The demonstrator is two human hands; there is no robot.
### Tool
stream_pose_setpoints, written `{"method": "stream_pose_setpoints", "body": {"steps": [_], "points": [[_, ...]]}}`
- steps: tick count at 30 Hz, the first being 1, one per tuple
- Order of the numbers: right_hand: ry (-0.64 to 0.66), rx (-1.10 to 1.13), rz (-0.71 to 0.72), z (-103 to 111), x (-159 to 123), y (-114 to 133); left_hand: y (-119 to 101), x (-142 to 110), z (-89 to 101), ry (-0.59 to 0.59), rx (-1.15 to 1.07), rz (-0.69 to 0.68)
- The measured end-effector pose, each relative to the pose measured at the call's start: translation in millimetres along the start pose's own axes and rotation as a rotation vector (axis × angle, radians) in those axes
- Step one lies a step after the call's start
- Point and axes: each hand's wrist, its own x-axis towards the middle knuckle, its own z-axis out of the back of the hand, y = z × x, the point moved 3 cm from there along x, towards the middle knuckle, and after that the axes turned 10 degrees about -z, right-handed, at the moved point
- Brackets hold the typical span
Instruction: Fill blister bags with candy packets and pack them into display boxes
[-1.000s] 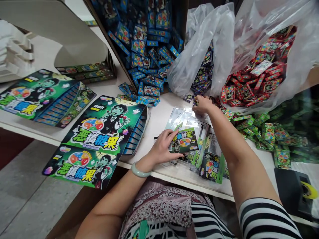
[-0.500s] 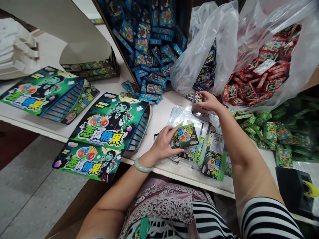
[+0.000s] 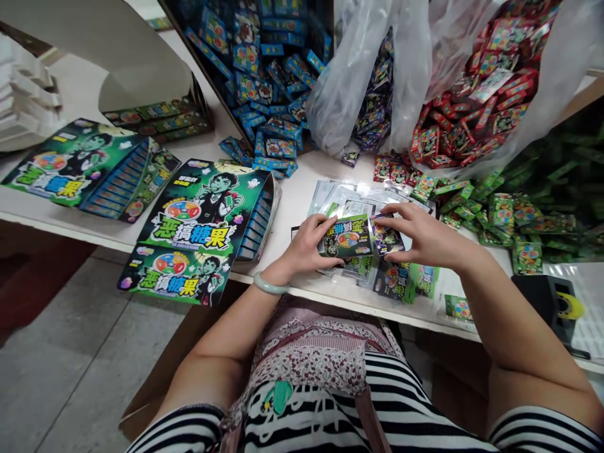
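Note:
My left hand (image 3: pixel 306 250) is closed around a green-and-black printed packet (image 3: pixel 348 239), thumb along its lower edge and fingers at the top. Between the thumb and fingers of my right hand (image 3: pixel 422 236) is a small purple candy box (image 3: pixel 387 240), right up against the packet's right end. Whether the box is partly inside the packet cannot be made out. Beneath both hands lies a pile of clear plastic bags (image 3: pixel 323 190), some with green-and-black printing. A printed bag (image 3: pixel 426 279) from this pile shows below my right hand.
Blue candy boxes (image 3: pixel 280 148) spill from a carton at the back. Plastic bags hold purple boxes (image 3: pixel 372 119) and red boxes (image 3: pixel 495 104). Green boxes (image 3: pixel 503 211) are heaped at right, above a tape dispenser (image 3: pixel 542 308). Vampire-printed display boxes (image 3: pixel 189 229) stand at left.
My right hand has come back from the purple boxes by the plastic bag, bringing one to the packet's right end. My left hand keeps the packet. The whole view has shifted slightly.

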Motion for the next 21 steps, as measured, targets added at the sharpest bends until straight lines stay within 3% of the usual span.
{"method": "stream_pose_setpoints", "body": {"steps": [4, 15, 19, 21], "points": [[-0.022, 0.006, 0.009, -2.3, -0.4, -2.4, -7.4, 3.0, 1.6, 0.065, 0.011, -0.019], [-0.083, 0.156, 0.002, -23.6, -4.7, -1.6, -14.8, 3.9, 3.5, 0.078, -0.032, -0.036], [-0.277, 0.224, -0.092, -33.0, -11.4, 0.7, -13.2, -2.0, 2.5, 0.017, -0.024, 0.019], [-0.315, 0.201, -0.128, -37.8, -15.8, 6.0, -14.1, -4.1, 2.1, -0.025, -0.007, 0.019]]}}
